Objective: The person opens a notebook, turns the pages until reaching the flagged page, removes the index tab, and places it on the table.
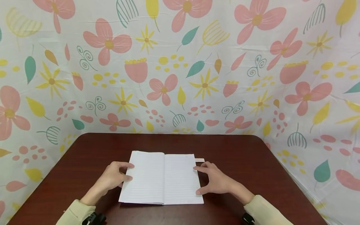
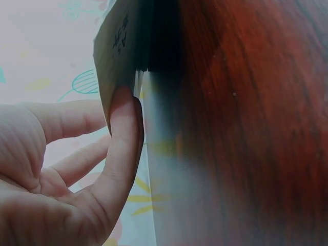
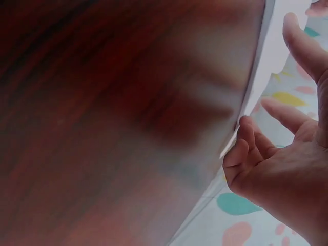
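An open notebook [image 1: 180, 181] with lined pages lies before me in the head view, its fold running down the middle. My left hand [image 1: 113, 175] pinches the notebook's left edge, thumb and index finger reaching onto the page. Seen from the left wrist, that hand's finger [image 2: 123, 133] lies against a tan sheet [image 2: 115, 56] bearing dark handwriting. At the right edge, my right hand [image 1: 217, 179] grips with thumb and index finger spread on the page margin. Its other fingers [image 3: 243, 148] curl beside the edge in the right wrist view.
A narrow white strip [image 1: 199, 160] sticks out past the notebook's upper right side. Underneath is a dark reddish-brown wooden table [image 1: 239, 150] with rounded far corners. A flower-patterned cloth [image 1: 180, 68] hangs behind and around it.
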Action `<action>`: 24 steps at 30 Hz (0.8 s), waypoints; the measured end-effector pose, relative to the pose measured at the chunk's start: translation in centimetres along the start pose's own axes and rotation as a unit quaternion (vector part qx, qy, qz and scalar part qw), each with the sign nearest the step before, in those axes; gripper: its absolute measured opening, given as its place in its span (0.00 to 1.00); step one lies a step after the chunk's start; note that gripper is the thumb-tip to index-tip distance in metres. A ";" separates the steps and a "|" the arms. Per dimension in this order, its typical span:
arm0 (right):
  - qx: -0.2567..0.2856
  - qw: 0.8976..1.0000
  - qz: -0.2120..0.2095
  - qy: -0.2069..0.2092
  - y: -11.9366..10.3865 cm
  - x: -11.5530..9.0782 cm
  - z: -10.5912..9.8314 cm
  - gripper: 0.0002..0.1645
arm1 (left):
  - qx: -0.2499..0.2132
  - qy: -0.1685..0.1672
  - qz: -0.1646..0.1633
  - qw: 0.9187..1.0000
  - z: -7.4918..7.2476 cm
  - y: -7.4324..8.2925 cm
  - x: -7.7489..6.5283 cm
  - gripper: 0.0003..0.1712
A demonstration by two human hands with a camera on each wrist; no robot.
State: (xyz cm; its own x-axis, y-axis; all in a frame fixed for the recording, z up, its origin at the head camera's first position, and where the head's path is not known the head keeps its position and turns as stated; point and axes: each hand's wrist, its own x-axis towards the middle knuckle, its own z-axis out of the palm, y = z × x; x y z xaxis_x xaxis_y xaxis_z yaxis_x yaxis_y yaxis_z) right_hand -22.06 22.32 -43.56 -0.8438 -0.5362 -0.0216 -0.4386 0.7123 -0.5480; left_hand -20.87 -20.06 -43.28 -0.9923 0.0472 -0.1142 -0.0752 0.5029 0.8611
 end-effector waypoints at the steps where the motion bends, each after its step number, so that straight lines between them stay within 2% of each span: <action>1: -0.003 1.000 0.000 0.001 0.2 -0.1 0.0 0.55 | 0.001 0.000 0.000 1.000 0.0 0.0 0.0 0.25; 14: -0.020 1.000 -0.003 0.005 0.9 0.2 0.5 0.56 | 0.004 0.001 0.003 1.000 0.0 0.3 -0.2 0.25; 24: -0.020 1.000 0.000 0.009 0.7 0.3 0.7 0.55 | -0.003 -0.001 -0.002 1.000 0.0 0.3 -0.2 0.25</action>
State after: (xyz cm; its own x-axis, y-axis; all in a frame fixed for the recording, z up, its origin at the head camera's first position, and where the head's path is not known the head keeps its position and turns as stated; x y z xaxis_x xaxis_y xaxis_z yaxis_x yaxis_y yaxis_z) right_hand -22.38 22.30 -44.51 -0.8491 -0.5283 -0.0051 -0.4510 0.7298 -0.5139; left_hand -20.67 -19.88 -42.98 -0.9918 0.0464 -0.1191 -0.0804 0.4982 0.8633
